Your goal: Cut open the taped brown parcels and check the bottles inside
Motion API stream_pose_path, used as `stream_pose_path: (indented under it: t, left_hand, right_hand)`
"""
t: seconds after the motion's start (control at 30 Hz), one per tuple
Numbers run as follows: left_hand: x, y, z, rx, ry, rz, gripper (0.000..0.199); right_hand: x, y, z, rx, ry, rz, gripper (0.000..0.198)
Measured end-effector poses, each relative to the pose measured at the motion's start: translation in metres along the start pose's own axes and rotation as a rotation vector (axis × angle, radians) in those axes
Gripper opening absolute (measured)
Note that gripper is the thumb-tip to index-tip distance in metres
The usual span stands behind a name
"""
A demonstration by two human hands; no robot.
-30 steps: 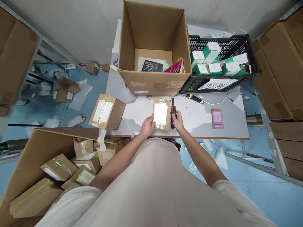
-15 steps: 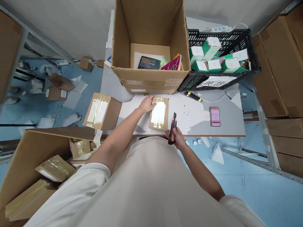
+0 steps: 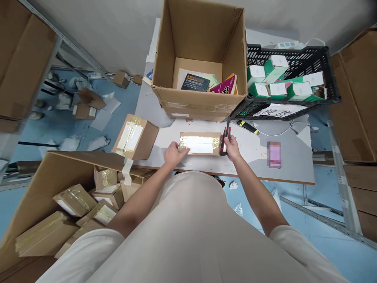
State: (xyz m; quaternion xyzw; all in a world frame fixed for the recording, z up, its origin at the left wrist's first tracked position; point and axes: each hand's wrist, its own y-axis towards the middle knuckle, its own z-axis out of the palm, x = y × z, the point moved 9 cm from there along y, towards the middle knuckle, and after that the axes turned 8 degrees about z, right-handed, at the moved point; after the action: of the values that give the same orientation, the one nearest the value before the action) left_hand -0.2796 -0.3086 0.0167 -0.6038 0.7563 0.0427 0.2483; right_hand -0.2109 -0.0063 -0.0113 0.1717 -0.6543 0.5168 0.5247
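Observation:
A small cardboard box with a white label and shiny clear tape lies lengthwise across the table in front of me. My left hand grips its left end, the thumb resting on the label's edge. A red and black utility knife is wrapped in my right hand, its tip pointing away from me. That hand is close against the box's right end; whether its fingertips touch the cardboard is hard to see.
Behind stands a large open carton holding books. To its right, a black crate contains green-and-white boxes. A yellow and black cutter, a blurred pink item and a taped box lie around. A bin carton holds parcels at lower left.
The small box has turned from upright to sideways. My left hand has moved down to its left end, and my right hand has brought the knife up to its right end.

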Motion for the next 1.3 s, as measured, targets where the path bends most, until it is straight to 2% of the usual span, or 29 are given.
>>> stream_pose_path:
  t: [0.1, 0.2, 0.3, 0.4, 0.5, 0.7, 0.93, 1.13, 1.3]
  left_hand:
    - [-0.029, 0.005, -0.007, -0.135, 0.015, 0.266, 0.069]
    - [-0.067, 0.019, 0.003, -0.025, 0.119, 0.554, 0.075]
    - [-0.088, 0.028, 0.015, 0.096, 0.201, 0.676, 0.087]
    - [-0.095, 0.032, 0.017, 0.079, 0.231, 0.657, 0.108]
    - [-0.097, 0.033, 0.016, 0.057, 0.239, 0.627, 0.116]
    - [-0.1, 0.037, 0.016, 0.06, 0.239, 0.643, 0.115]
    - [-0.1, 0.038, 0.017, 0.03, 0.215, 0.633, 0.111]
    - [-0.099, 0.038, 0.017, 0.025, 0.203, 0.616, 0.109]
    - [-0.099, 0.039, 0.017, 0.028, 0.197, 0.612, 0.111]
  right_hand:
    - [0.006, -0.008, -0.013, -0.02, -0.18, -0.03, 0.044]
    - [-0.005, -0.032, -0.032, -0.006, -0.37, 0.032, 0.055]
    - [-0.019, -0.052, -0.039, 0.076, -0.458, 0.097, 0.07]
    - [-0.027, -0.059, -0.037, 0.129, -0.441, 0.126, 0.073]
    - [-0.03, -0.059, -0.032, 0.16, -0.38, 0.159, 0.074]
    - [-0.024, -0.053, -0.033, 0.215, -0.333, 0.208, 0.074]
    - [-0.014, -0.039, -0.039, 0.319, -0.486, 0.173, 0.069]
    - [-0.013, -0.057, -0.048, 0.394, -0.652, 0.214, 0.061]
    - [-0.03, -0.075, -0.056, 0.442, -0.672, 0.275, 0.061]
